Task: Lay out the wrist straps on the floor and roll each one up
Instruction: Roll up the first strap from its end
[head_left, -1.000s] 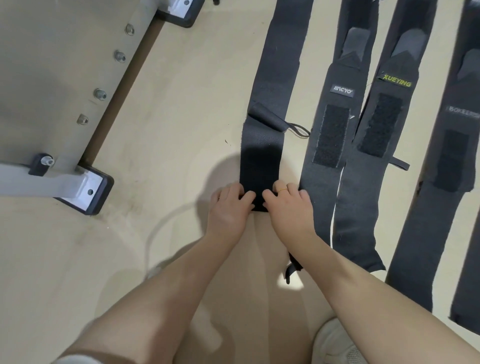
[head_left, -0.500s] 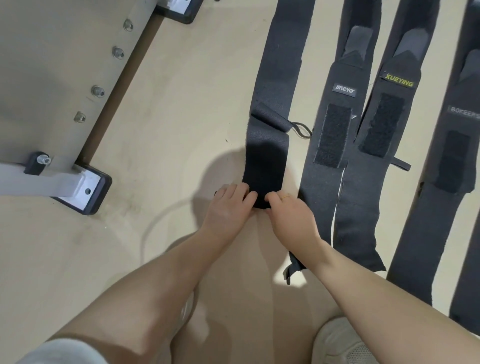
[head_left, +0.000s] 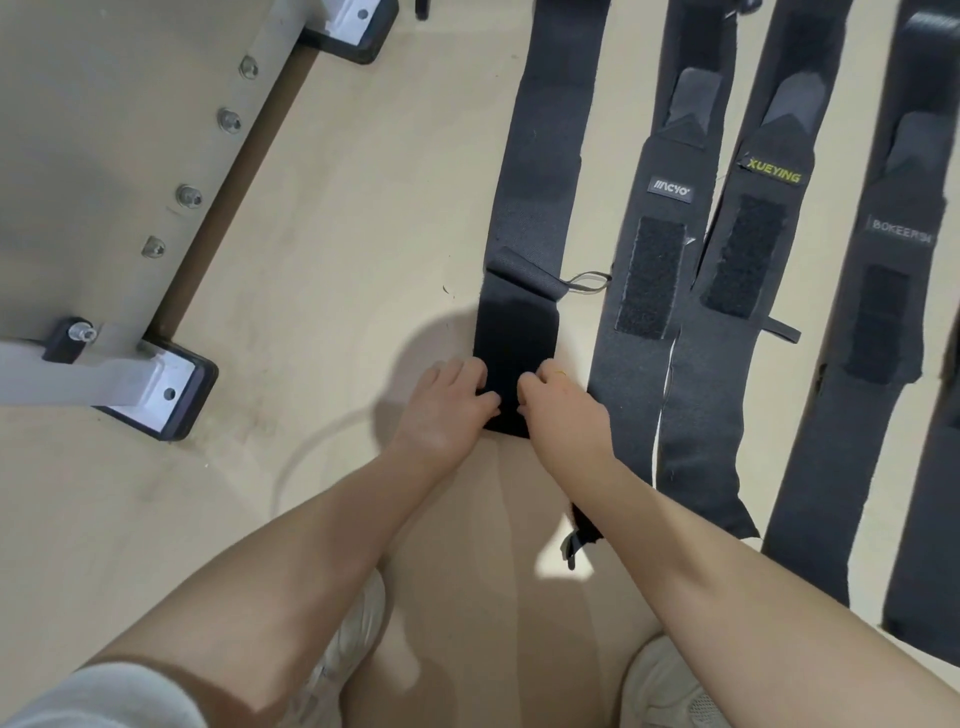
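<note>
Both hands have crept slightly up the leftmost black fabric wrist strap (head_left: 524, 218) since a second ago, and the short dark fold at its near end now sits a little further from the person's knees. The left hand (head_left: 447, 410) and the right hand (head_left: 563, 410) curl their fingers over that folded end, pinching it from either side, thumbs nearly meeting over the fold.

The strap lies lengthwise on the pale beige floor (head_left: 337, 234), running away from the person, with a small flap and a thin cord loop (head_left: 589, 280) partway along it. Just to its right lie three more black straps side by side: one with a MCYO label (head_left: 670, 189), one with a yellow XUEYING label (head_left: 771, 174), and one whose grey lettering seems to read BOKEER (head_left: 901, 236), though blur makes that uncertain. Each shows a dark hook-and-loop patch.

To the left stands a grey metal frame with bolts and black-capped feet (head_left: 156, 384). Two pale sneakers (head_left: 670, 691) show at the bottom edge.

Strap tops run out of view, and the right forearm hides the near end of the MCYO strap.
</note>
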